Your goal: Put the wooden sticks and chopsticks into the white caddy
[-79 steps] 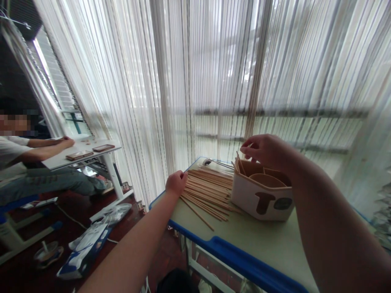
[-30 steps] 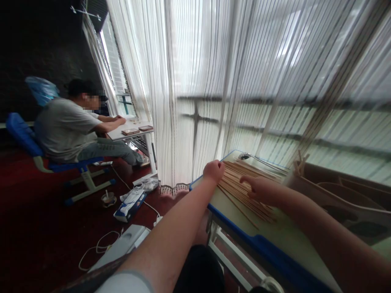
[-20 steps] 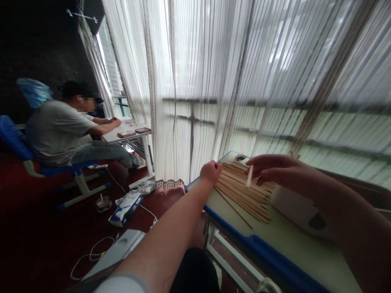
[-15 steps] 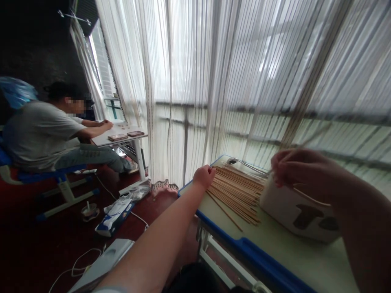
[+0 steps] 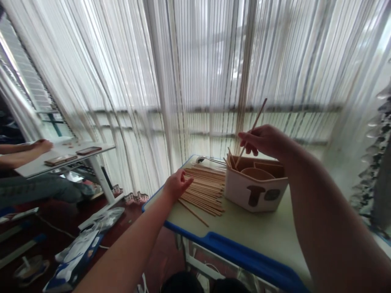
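My right hand (image 5: 259, 140) pinches a single chopstick (image 5: 258, 118) held at a slant, its lower end inside the left compartment of a white holder (image 5: 238, 191) with a brown inside. A few other chopsticks (image 5: 229, 156) stand in that same compartment. My left hand (image 5: 177, 185) rests at the left ends of a spread row of wooden chopsticks (image 5: 204, 191), thumb apart from the curled fingers, with nothing visible between them. One chopstick (image 5: 195, 213) lies apart from the row, nearer the table's front edge.
A metal spoon or ladle (image 5: 200, 159) lies behind the row on the blue-edged table (image 5: 244, 228). Sheer curtains (image 5: 195, 81) hang behind. On the left, another person's hands (image 5: 42, 145) rest at a white table (image 5: 65, 150) with two phone-like objects. A box and plastic lie on the floor.
My view has turned right. My right hand has brought the chopstick upright-slanted with its lower end into the holder. My left thumb has moved away from its fingers.
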Demonstrator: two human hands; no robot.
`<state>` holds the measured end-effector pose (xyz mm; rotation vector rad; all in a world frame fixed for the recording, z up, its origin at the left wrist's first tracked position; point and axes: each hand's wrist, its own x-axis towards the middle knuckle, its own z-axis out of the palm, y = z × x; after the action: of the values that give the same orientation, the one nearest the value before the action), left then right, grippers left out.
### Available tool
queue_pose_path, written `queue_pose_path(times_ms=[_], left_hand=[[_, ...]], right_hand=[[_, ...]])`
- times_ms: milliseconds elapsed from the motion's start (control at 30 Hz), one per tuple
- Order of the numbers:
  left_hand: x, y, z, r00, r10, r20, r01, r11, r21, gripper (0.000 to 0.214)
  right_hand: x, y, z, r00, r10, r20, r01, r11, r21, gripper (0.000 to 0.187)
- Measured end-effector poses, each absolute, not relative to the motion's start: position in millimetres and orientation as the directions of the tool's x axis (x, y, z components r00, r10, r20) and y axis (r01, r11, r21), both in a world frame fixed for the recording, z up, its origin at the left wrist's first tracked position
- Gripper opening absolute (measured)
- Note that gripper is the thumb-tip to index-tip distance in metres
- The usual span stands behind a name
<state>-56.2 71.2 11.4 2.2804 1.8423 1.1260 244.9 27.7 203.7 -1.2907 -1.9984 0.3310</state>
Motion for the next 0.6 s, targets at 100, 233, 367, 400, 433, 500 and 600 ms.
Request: queue_pose_path(times_ms=[100,233,367,400,433,500,600], left_hand=[[-51.8,71.3,11.6,0.226,0.816,0.532,0.861,-0.422,0.282,0.047],[-47.4,74.1,10.8,0.271,0.788,0.553,0.873,-0.444,0.204,0.046],[-46.9,77.3,9.0,0.264,0.786,0.559,0.874,-0.441,0.206,0.043],[-47.0,77.5,8.6,0.263,0.784,0.563,0.874,-0.441,0.205,0.042],[-47.1,77.6,8.4,0.262,0.781,0.567,0.874,-0.440,0.204,0.042],[-47.2,77.0,8.2,0.259,0.778,0.573,0.877,-0.438,0.198,0.041],[-47.3,75.8,8.7,0.252,0.775,0.579,0.882,-0.430,0.192,0.040]], right_hand=[[243.5,34.4,199.9,-0.244,0.896,0.372,0.769,0.412,-0.489,0.044],[238.2,37.5,197.7,-0.264,0.907,0.327,0.880,0.365,-0.303,0.048],[235.7,35.8,197.5,-0.284,0.896,0.341,0.897,0.374,-0.236,0.047],[235.7,35.2,197.5,-0.288,0.896,0.339,0.891,0.380,-0.249,0.045],[235.7,34.8,197.3,-0.293,0.894,0.338,0.882,0.389,-0.266,0.044],[235.8,34.4,196.9,-0.299,0.893,0.337,0.862,0.404,-0.306,0.042],[234.8,35.3,195.8,-0.326,0.882,0.341,0.831,0.439,-0.341,0.037]])
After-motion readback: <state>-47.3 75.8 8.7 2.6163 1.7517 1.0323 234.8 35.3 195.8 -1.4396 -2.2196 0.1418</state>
